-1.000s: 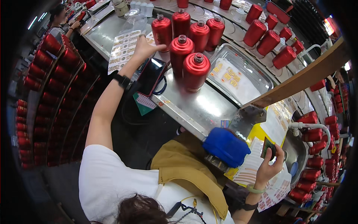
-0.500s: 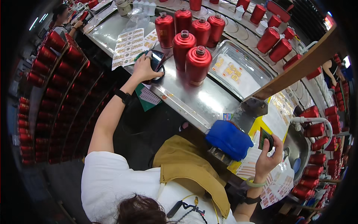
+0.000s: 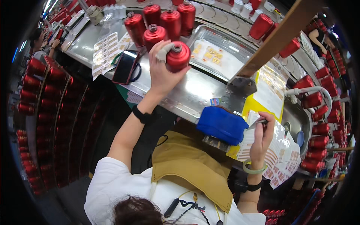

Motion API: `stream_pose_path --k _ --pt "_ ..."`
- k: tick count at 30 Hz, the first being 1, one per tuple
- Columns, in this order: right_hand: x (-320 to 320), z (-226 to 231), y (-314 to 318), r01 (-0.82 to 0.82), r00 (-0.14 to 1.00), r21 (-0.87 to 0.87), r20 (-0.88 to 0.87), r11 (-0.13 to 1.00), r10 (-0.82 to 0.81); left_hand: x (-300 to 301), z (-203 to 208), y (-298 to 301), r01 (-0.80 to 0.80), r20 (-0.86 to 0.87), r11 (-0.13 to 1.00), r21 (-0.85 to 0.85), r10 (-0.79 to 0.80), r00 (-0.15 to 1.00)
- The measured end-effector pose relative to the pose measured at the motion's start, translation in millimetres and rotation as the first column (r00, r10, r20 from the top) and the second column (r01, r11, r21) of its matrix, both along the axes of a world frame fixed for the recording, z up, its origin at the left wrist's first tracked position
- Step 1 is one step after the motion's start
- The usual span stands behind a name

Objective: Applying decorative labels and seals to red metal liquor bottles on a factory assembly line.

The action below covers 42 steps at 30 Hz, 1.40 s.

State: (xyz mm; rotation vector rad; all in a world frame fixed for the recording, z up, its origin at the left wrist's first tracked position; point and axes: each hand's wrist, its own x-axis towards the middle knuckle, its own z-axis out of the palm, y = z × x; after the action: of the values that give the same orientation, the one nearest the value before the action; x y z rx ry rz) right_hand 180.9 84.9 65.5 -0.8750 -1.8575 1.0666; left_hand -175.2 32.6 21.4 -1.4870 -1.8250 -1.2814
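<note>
My left hand (image 3: 165, 73) is wrapped round a red bottle (image 3: 179, 56) with a clear, uncapped neck, upright at the front of a group of similar red bottles (image 3: 154, 34). A pale covering shows on one of its fingers. Left of it a phone (image 3: 125, 67) lies at the metal counter's edge, partly over a dark ring-shaped thing (image 3: 135, 72). Over the printed sheets at the right, my right hand (image 3: 261, 140) pinches a small dark flat piece (image 3: 262, 121), seen nearly edge-on; its kind is unclear.
A clear tray (image 3: 240, 48) holds a sheet with gold stickers. A slanted wooden post (image 3: 279, 37) rises beside it. Near me sits a blue cloth bundle (image 3: 222, 125); a sink (image 3: 300, 116) with a white tap (image 3: 323, 91) is at right. Racks of red bottles (image 3: 56, 112) stand left.
My left hand has left the phone and ring-shaped thing, moved right and taken hold of the front red bottle. My right hand keeps the dark piece, now turned more edge-on.
</note>
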Motion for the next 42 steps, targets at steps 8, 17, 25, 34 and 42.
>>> stream_pose_path --k 8,17,25,34,42 --pt "-12 -4 -8 0.03 0.99 0.105 0.136 0.994 -0.044 0 -48 1 0.143 0.754 0.973 0.182 -0.232 0.615" --pt "-29 1 -8 -0.102 0.982 0.123 0.171 0.987 0.08 25 -16 -13 0.34 0.843 0.774 0.534 -0.456 -0.287" --pt "-36 -7 -6 -0.051 0.99 0.078 0.137 0.996 0.04 11 -9 -5 0.164 0.95 0.959 0.23 -0.258 0.175" --pt "-52 5 -5 -0.072 0.993 0.162 0.108 0.984 0.055 46 -7 2 -0.037 0.452 0.996 0.076 -0.002 0.892" --pt "-52 1 -7 -0.079 0.989 0.128 0.132 0.989 0.062 49 -4 -5 -0.065 0.427 0.995 0.082 0.023 0.904"
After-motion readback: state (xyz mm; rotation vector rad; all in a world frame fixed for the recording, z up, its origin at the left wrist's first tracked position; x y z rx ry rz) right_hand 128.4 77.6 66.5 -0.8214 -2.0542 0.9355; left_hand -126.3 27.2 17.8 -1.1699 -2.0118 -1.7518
